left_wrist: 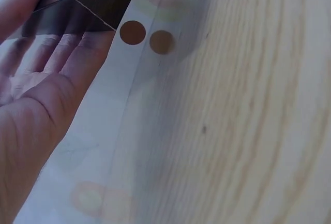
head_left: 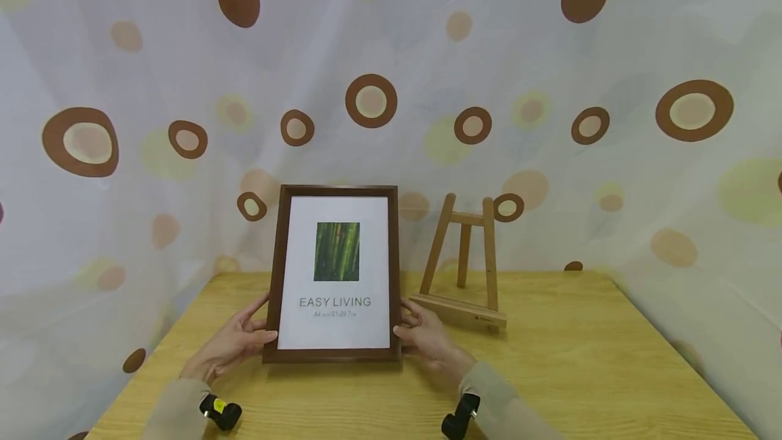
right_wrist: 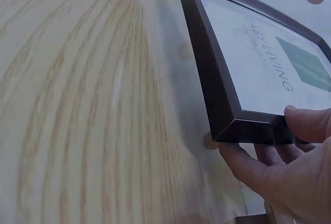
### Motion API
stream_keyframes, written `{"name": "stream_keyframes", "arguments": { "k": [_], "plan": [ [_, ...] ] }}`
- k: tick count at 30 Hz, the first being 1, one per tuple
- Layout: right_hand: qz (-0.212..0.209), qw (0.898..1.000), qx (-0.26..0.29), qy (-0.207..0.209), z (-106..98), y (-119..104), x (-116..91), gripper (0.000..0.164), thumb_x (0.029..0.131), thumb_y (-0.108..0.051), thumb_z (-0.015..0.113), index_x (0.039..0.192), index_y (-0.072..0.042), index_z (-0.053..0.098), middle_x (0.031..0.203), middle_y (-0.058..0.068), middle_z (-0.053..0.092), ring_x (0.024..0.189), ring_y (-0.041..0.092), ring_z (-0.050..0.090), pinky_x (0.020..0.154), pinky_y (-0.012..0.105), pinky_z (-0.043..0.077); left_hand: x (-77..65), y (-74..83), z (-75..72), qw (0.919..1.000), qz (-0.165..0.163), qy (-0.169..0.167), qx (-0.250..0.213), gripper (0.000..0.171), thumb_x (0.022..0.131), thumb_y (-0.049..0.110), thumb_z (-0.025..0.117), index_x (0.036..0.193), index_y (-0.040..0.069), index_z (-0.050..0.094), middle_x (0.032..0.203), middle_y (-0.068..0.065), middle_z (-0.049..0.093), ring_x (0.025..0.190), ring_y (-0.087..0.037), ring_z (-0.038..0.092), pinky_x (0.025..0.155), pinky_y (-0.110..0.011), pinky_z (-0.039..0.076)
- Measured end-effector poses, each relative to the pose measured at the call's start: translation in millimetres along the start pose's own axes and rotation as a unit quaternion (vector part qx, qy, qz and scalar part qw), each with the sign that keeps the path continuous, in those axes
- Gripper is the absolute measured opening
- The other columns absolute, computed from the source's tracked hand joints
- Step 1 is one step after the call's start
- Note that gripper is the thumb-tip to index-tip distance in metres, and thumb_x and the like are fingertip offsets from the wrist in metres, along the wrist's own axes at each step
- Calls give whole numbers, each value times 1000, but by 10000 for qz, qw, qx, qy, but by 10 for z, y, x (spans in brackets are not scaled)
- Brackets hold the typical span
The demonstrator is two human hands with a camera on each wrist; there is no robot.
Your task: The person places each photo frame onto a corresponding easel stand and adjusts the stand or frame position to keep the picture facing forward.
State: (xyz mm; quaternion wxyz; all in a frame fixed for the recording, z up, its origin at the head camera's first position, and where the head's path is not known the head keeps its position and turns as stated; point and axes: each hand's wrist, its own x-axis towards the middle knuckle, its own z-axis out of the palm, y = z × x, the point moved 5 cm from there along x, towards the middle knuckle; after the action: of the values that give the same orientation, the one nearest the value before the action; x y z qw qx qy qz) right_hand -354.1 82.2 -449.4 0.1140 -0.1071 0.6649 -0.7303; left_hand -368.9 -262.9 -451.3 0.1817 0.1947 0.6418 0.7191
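Observation:
A dark brown picture frame point(head_left: 334, 356) stands nearly upright in the head view, its white insert printed "EASY LIVING" below a green bamboo picture. At its lower left side, my left hand point(head_left: 235, 343) grips the edge, thumb in front and fingers toward the back. My right hand point(head_left: 430, 341) holds the opposite lower side, with its thumb point(right_wrist: 305, 123) on the front edge and the other fingers under and behind. The left wrist view shows the frame's corner point(left_wrist: 98, 1) against the left fingers. Just right of the frame, a small wooden easel point(head_left: 491, 257) stands on the table.
The light wood-grain table point(head_left: 580, 358) runs under everything, with its far edge close to a hanging sheet point(head_left: 415, 39) patterned with brown and pale spots. That sheet also encloses the left and right sides.

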Motion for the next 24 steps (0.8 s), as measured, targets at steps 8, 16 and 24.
{"name": "stream_keyframes", "arguments": {
  "k": [8,16,24],
  "plan": [
    [-117,9985,-429,306,-113,-38,31,62,95,2,57,150,6,29,148,33,37,133,45,44,103,47,48,72,0,44,9978,-68,423,509,92,94,0,61,158,9,-5,142,-31,39,110,-19,63,94,-33,54],
    [-98,9980,-595,185,-175,-87,12,66,97,-5,59,154,-4,27,155,28,30,141,47,31,105,60,41,86,-46,66,9956,-143,635,674,86,96,5,61,157,1,0,153,-38,19,120,-21,58,96,-31,53],
    [-120,9987,-456,206,-246,-136,0,65,98,-7,57,156,-10,26,155,28,30,139,47,36,99,62,46,130,0,146,9899,-275,889,1066,84,98,16,60,158,7,1,157,-35,14,137,-46,38,100,-52,49]
  ]
}}
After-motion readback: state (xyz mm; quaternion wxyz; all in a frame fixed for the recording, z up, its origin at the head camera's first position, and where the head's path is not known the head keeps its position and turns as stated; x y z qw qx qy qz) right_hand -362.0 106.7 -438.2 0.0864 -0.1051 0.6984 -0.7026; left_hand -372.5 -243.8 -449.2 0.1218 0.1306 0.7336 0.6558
